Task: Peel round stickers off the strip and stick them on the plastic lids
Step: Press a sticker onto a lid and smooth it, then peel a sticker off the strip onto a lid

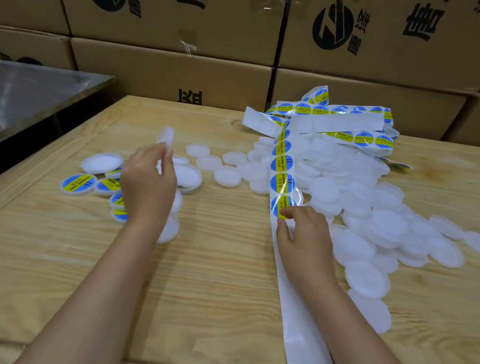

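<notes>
Right hand (302,232) pinches the edge of the lowest sticker (281,206) on the strip (303,338), mid-tabletop. Left hand (147,182) pinches a lid (166,136) (blurred), raised nearer the left edge. Risks: sticker folding onto itself, loose strip lifting with the pull.

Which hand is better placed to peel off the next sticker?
The right hand. It pinches the nearest sticker on the strip, ready to lift it. The left hand is off to the side, holding a plain lid that looks meant to receive the sticker.
</notes>
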A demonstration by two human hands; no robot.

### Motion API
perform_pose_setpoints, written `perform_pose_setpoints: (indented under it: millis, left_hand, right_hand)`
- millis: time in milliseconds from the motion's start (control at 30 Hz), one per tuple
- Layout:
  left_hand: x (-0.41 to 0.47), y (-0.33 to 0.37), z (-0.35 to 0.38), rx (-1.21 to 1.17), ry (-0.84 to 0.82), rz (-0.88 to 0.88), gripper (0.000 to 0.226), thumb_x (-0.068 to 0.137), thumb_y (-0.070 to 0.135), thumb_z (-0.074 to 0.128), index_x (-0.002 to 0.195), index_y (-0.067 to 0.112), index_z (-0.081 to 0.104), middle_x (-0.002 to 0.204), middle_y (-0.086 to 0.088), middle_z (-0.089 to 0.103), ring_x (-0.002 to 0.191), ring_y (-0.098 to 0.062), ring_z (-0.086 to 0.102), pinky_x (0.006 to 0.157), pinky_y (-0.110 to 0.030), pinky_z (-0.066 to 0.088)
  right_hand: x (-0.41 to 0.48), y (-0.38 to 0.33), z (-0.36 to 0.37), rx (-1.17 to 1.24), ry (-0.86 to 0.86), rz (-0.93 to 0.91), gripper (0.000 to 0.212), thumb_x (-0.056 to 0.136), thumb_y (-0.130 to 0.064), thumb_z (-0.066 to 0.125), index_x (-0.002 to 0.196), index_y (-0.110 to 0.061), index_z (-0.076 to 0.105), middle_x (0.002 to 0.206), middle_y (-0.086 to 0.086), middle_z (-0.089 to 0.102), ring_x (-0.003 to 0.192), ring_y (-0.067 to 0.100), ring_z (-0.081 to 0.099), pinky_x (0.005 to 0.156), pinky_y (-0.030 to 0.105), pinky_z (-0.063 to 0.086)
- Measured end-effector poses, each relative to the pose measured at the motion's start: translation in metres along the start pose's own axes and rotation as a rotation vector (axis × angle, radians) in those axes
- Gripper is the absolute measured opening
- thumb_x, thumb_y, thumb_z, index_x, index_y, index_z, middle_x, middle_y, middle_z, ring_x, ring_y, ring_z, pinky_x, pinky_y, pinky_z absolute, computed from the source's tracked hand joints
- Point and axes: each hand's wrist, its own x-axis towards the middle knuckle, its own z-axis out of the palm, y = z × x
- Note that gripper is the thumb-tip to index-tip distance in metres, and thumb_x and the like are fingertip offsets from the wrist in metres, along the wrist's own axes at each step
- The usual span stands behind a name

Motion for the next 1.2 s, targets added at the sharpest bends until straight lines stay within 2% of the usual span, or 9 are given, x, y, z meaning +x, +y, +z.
perform_pose_setpoints:
  millis: [100, 200, 300, 533, 700, 767, 867, 1033, 1200]
  left_hand:
    - [0.001, -0.018, -0.007, 0.152, -0.015, -0.073, 0.021, 0.092, 0.011, 0.052, 0.099, 0.0, 0.068, 0.104, -0.017, 0.067, 0.097, -0.035, 0.059, 0.08, -0.039, 0.041]
    - [0.002, -0.027, -0.008, 0.335, -0.103, -0.217, 0.018, 0.088, 0.008, 0.048, 0.083, 0.001, 0.064, 0.095, -0.021, 0.063, 0.089, -0.038, 0.055, 0.064, -0.038, 0.036]
    - [0.002, -0.028, -0.009, 0.427, -0.151, -0.28, 0.019, 0.087, 0.009, 0.05, 0.088, 0.002, 0.068, 0.093, -0.023, 0.064, 0.087, -0.04, 0.056, 0.068, -0.04, 0.038]
    - [-0.001, -0.03, -0.003, 0.504, -0.144, -0.124, 0.025, 0.085, 0.012, 0.051, 0.102, 0.006, 0.069, 0.098, -0.02, 0.066, 0.097, -0.038, 0.055, 0.088, -0.044, 0.033]
    - [-0.017, 0.006, 0.01, 0.174, -0.164, 0.243, 0.021, 0.077, 0.003, 0.055, 0.091, 0.001, 0.071, 0.091, -0.016, 0.07, 0.087, -0.037, 0.063, 0.084, -0.044, 0.043]
    - [-0.034, 0.028, 0.019, 0.046, -0.279, 0.361, 0.021, 0.075, 0.001, 0.057, 0.089, 0.002, 0.071, 0.087, -0.014, 0.071, 0.082, -0.034, 0.066, 0.081, -0.044, 0.047]
    - [-0.057, 0.046, 0.03, -0.034, -0.514, 0.456, 0.026, 0.078, 0.001, 0.059, 0.101, 0.004, 0.07, 0.097, -0.011, 0.072, 0.091, -0.031, 0.065, 0.087, -0.039, 0.043]
    - [-0.068, 0.05, 0.042, -0.068, -0.762, 0.434, 0.034, 0.09, 0.013, 0.055, 0.123, 0.012, 0.06, 0.124, -0.004, 0.063, 0.116, -0.024, 0.056, 0.098, -0.037, 0.037]
    - [-0.072, 0.047, 0.049, 0.004, -0.92, 0.434, 0.042, 0.096, 0.029, 0.048, 0.137, 0.023, 0.045, 0.143, 0.005, 0.046, 0.139, -0.013, 0.03, 0.11, -0.032, 0.015]
  right_hand:
    - [-0.001, -0.001, -0.002, -0.008, 0.008, 0.003, 0.027, 0.091, -0.016, 0.052, 0.116, -0.012, 0.062, 0.116, 0.004, 0.058, 0.109, 0.024, 0.046, 0.089, 0.037, 0.039]
    - [0.0, 0.0, -0.002, -0.015, 0.012, 0.006, 0.026, 0.091, -0.015, 0.053, 0.114, -0.012, 0.062, 0.114, 0.005, 0.059, 0.108, 0.025, 0.046, 0.089, 0.037, 0.039]
    - [0.001, 0.003, -0.002, -0.025, 0.014, 0.0, 0.026, 0.09, -0.012, 0.052, 0.113, -0.011, 0.062, 0.113, 0.006, 0.059, 0.106, 0.026, 0.047, 0.088, 0.035, 0.037]
    - [0.003, 0.006, -0.002, -0.056, -0.025, 0.006, 0.028, 0.091, -0.013, 0.05, 0.116, -0.013, 0.06, 0.116, 0.004, 0.06, 0.11, 0.024, 0.048, 0.087, 0.033, 0.037]
    - [0.003, 0.005, -0.003, -0.121, -0.12, 0.057, 0.022, 0.09, -0.021, 0.051, 0.106, -0.014, 0.064, 0.102, 0.005, 0.065, 0.101, 0.025, 0.054, 0.083, 0.039, 0.045]
    - [0.004, 0.004, -0.004, -0.127, -0.112, 0.036, 0.02, 0.089, -0.021, 0.052, 0.101, -0.015, 0.066, 0.095, 0.005, 0.067, 0.094, 0.025, 0.057, 0.08, 0.038, 0.045]
    - [0.003, 0.002, -0.006, -0.074, -0.079, 0.046, 0.025, 0.085, -0.015, 0.05, 0.104, -0.02, 0.066, 0.091, 0.003, 0.068, 0.089, 0.024, 0.06, 0.076, 0.034, 0.045]
    - [0.002, 0.001, -0.004, -0.039, -0.063, 0.069, 0.022, 0.084, -0.013, 0.049, 0.097, -0.022, 0.064, 0.091, -0.001, 0.067, 0.087, 0.023, 0.06, 0.068, 0.031, 0.042]
    - [0.002, 0.0, -0.006, -0.015, -0.075, 0.075, 0.015, 0.081, -0.009, 0.048, 0.081, -0.024, 0.051, 0.084, -0.001, 0.065, 0.081, 0.024, 0.058, 0.066, 0.031, 0.042]
